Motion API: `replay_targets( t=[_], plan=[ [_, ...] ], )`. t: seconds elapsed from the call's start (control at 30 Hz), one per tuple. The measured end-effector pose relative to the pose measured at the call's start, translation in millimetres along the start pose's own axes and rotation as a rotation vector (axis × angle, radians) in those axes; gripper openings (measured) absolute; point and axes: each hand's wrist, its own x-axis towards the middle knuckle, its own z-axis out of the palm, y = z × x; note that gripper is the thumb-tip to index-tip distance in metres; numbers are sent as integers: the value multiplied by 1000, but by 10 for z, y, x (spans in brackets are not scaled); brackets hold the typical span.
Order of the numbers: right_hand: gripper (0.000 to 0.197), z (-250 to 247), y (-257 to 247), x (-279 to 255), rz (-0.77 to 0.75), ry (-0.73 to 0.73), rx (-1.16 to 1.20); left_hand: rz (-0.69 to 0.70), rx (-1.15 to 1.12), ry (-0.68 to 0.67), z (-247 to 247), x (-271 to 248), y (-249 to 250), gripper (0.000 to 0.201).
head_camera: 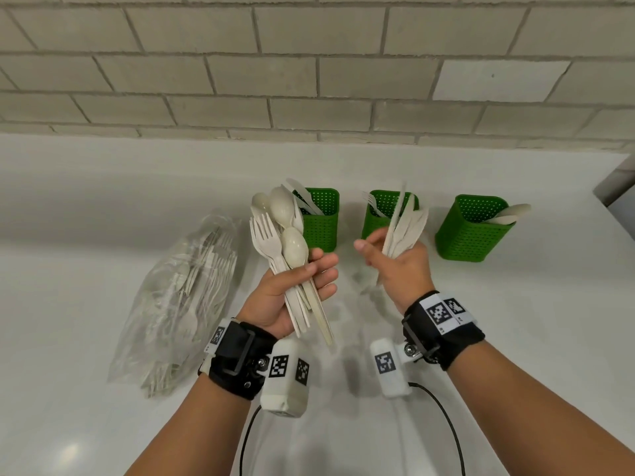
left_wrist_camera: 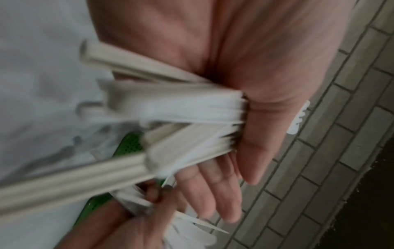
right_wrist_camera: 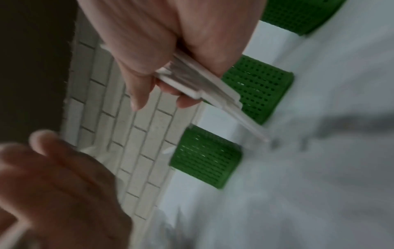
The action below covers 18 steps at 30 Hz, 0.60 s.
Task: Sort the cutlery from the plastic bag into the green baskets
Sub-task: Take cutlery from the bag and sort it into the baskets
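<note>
My left hand grips a mixed bundle of cream spoons and forks above the counter, heads up; its handles fan out across the palm. My right hand grips a bundle of knives, held in front of the middle green basket. The knife handles show under its curled fingers. The left green basket holds some cutlery, and the right green basket holds spoons. The clear plastic bag with several more pieces lies at the left.
A white counter runs to a grey brick wall. Black cables trail from the wrist cameras near the front edge. A dark object sits at the far right edge.
</note>
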Motion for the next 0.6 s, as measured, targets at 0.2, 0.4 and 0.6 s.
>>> replay_targets(
  t=[0.2, 0.4, 0.6],
  plan=[
    [2, 25, 118, -73, 144, -54, -15, 22, -36, -10, -69, -22, -89, 50],
    [3, -2, 252, -63, 220, -226, -81, 47, -91, 35, -155, -24, -111, 58],
    [7, 8, 331, 16, 140, -152, -81, 61, -115, 56, -250, -42, -94, 59]
  ],
)
